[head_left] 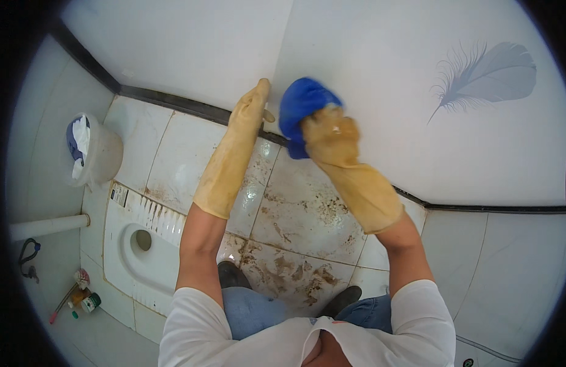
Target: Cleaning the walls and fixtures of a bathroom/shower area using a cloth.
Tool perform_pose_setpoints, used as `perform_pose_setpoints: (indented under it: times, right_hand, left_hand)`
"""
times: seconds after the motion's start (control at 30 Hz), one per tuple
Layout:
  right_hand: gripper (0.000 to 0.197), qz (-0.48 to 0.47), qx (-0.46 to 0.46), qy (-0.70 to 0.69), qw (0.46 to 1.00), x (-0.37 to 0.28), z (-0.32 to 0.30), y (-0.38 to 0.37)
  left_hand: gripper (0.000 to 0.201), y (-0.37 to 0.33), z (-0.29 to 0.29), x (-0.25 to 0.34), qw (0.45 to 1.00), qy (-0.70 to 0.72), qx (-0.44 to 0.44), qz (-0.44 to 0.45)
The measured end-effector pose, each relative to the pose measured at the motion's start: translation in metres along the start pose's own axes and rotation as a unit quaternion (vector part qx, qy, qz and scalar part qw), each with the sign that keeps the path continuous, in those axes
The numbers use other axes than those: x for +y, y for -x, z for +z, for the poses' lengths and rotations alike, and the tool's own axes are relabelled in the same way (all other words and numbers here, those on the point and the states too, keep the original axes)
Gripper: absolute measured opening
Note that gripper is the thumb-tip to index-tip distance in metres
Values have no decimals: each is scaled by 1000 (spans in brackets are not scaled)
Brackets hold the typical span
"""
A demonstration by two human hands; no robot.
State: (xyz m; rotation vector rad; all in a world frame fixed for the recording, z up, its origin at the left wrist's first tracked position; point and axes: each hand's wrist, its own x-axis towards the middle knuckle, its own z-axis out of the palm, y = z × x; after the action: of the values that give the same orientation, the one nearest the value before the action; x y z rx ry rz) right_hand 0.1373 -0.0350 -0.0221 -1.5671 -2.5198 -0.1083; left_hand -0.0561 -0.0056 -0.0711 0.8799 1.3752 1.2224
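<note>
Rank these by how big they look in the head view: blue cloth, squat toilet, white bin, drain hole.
1. Squat toilet
2. Blue cloth and white bin: they look about alike, so unranked
3. Drain hole

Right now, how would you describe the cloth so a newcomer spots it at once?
Start at the white wall across the top of the view. In front of it, the right hand grips the cloth. It is bunched and bright blue, unlike the yellow gloves beside it.

Blue cloth (pixel 304 101) in right grip (pixel 332 134)
</note>
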Motion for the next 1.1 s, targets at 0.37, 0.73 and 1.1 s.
perform_pose_setpoints:
  times: [0.37, 0.73, 1.1]
  right_hand:
    - [34, 27, -237, 52, 970, 51, 123, 60]
    - [26, 197, -259, -194, 925, 111, 11, 150]
    - [20, 505, -95, -752, 413, 135, 114, 142]
  left_hand:
    - [79, 3, -5, 8, 998, 20, -63, -14]
    - [55, 1, -10, -28, 998, 32, -57, 2]
    - [52, 5, -1, -28, 997, -71, -34, -1]
